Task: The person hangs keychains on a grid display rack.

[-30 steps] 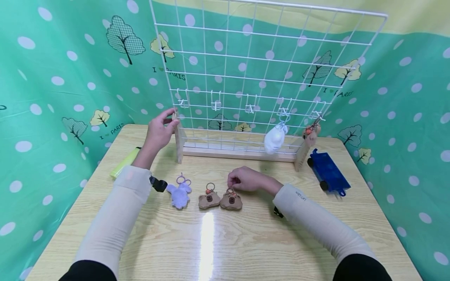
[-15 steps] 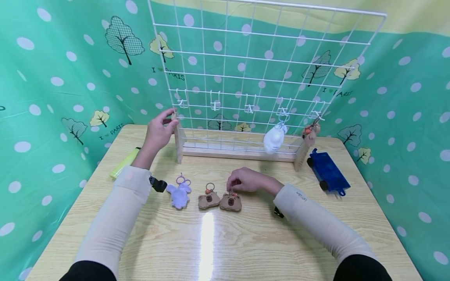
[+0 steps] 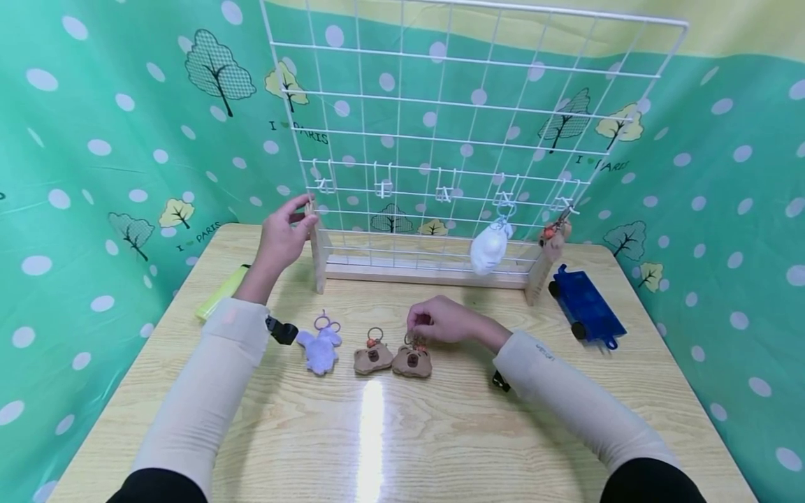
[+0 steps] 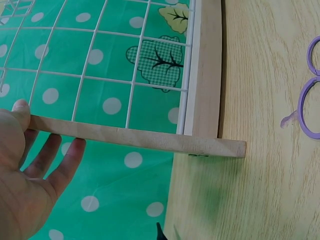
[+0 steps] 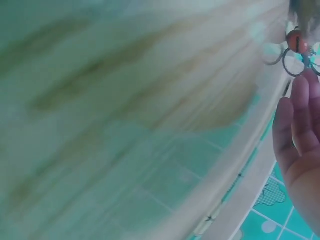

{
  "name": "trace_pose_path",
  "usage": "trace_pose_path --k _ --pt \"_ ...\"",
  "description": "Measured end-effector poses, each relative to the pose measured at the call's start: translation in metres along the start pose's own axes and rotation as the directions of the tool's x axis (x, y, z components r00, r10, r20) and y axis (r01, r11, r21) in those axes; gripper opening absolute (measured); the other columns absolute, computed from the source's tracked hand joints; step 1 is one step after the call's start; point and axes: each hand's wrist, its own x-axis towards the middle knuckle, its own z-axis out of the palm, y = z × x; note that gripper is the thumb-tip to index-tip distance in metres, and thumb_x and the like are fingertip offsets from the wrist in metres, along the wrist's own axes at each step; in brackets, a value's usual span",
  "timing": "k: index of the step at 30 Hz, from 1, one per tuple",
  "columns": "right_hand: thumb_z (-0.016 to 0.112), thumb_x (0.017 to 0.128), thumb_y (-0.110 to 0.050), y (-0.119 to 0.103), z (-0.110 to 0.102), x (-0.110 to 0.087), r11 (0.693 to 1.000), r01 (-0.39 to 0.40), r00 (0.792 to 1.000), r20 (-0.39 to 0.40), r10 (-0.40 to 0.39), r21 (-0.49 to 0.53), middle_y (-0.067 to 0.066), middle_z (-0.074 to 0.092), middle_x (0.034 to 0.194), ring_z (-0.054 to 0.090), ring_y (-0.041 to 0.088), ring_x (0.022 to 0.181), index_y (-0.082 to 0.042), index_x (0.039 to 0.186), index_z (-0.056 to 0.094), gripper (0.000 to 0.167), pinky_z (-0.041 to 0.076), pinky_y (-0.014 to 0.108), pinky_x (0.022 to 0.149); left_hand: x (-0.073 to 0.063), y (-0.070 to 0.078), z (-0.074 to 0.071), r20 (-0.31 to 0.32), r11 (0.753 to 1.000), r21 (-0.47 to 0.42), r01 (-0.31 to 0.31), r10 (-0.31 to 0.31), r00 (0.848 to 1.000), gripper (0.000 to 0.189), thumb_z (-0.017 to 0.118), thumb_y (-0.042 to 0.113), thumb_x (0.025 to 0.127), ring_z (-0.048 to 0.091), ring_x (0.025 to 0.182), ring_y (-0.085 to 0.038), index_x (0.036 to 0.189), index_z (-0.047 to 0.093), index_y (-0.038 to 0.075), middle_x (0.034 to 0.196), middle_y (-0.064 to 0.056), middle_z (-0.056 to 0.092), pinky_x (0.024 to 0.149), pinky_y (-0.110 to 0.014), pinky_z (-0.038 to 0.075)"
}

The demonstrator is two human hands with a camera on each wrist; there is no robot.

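Observation:
A white wire grid rack (image 3: 434,133) stands at the table's back on a wooden base. My left hand (image 3: 281,236) holds its left wooden side piece (image 4: 135,138) between thumb and fingers. My right hand (image 3: 448,319) pinches the metal ring of the right-hand brown bear plush keychain (image 3: 412,362), which lies on the table. In the right wrist view, the fingertips meet the ring beside an orange bead (image 5: 297,42). Left of it lie a second brown bear keychain (image 3: 373,358) and a lilac plush keychain (image 3: 321,351) with purple rings.
White hooks (image 3: 383,187) line one grid wire. A white plush keychain (image 3: 490,247) hangs from one, and a brown one (image 3: 555,241) from the far right hook. A blue toy cart (image 3: 585,307) sits right of the rack, a yellow-green object (image 3: 221,293) left.
My right hand's fingertips shift slightly at the bear keychain's ring, which shows more clearly now. The left hand stays on the side piece. The whole head view drifts a little left.

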Motion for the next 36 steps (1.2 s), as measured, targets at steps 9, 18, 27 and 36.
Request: trace_pose_path --k 9,18,27,36 --pt "0.065 0.097 -0.010 -0.010 -0.009 -0.005 0.999 0.027 0.998 -0.053 -0.025 0.023 -0.001 0.072 0.090 0.064 0.007 0.079 -0.015 0.097 0.071 0.007 0.061 0.021 0.074 0.000 0.002 -0.001 -0.003 1.000 -0.001 -0.009 0.009 1.000 0.048 0.059 0.027 0.104 0.057 0.134 -0.033 0.150 0.051 0.017 0.149 -0.014 0.055 0.093 -0.045 0.064" --pt "0.065 0.097 -0.010 -0.018 -0.017 -0.009 0.999 0.035 0.997 -0.076 -0.034 0.007 0.000 0.077 0.099 0.063 0.005 0.078 -0.015 0.108 0.077 0.016 0.059 0.021 0.070 0.001 0.002 -0.001 -0.002 1.000 0.003 -0.005 0.005 1.000 0.049 0.059 0.029 0.104 0.057 0.134 -0.033 0.150 0.051 0.018 0.149 -0.014 0.055 0.095 -0.046 0.063" --pt "0.065 0.098 -0.009 -0.022 -0.030 -0.015 0.994 0.104 0.982 -0.154 -0.107 -0.030 0.011 0.078 0.108 0.053 0.005 0.062 -0.009 0.115 0.077 0.021 0.048 0.017 0.056 0.001 0.002 -0.001 0.003 1.000 -0.013 0.012 -0.012 1.000 0.049 0.059 0.029 0.103 0.058 0.133 -0.033 0.151 0.051 0.020 0.148 -0.014 0.056 0.094 -0.043 0.063" --pt "0.066 0.098 -0.006 -0.022 -0.039 -0.019 0.995 0.093 0.955 -0.285 -0.081 0.030 0.014 0.078 0.101 0.055 0.007 0.064 -0.009 0.115 0.077 0.021 0.047 0.018 0.053 -0.002 0.002 -0.002 0.005 1.000 -0.003 0.014 -0.014 1.000 0.049 0.059 0.030 0.104 0.057 0.135 -0.032 0.151 0.050 0.022 0.150 -0.012 0.055 0.095 -0.043 0.063"
